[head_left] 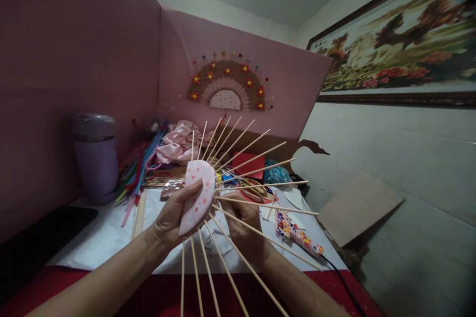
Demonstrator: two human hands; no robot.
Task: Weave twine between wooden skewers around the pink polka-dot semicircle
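My left hand grips a padded half-round piece of pale pink cloth with red dots, thumb on its face. Thin wooden sticks fan out from its curved edge, upward, to the right and down toward me. Behind the right-hand sticks, close to that edge, is my right hand. Its fingers are curled closed, and what they hold, if anything, is hidden. A flower-patterned glue gun with a black cable lies on the white sheet to the right of my right hand.
On the pink board hangs a finished-looking half-round fan with red flowers. A lilac tumbler stands at left, by coloured strips and crumpled pink cloth. Blue yarn and red paper lie behind the sticks.
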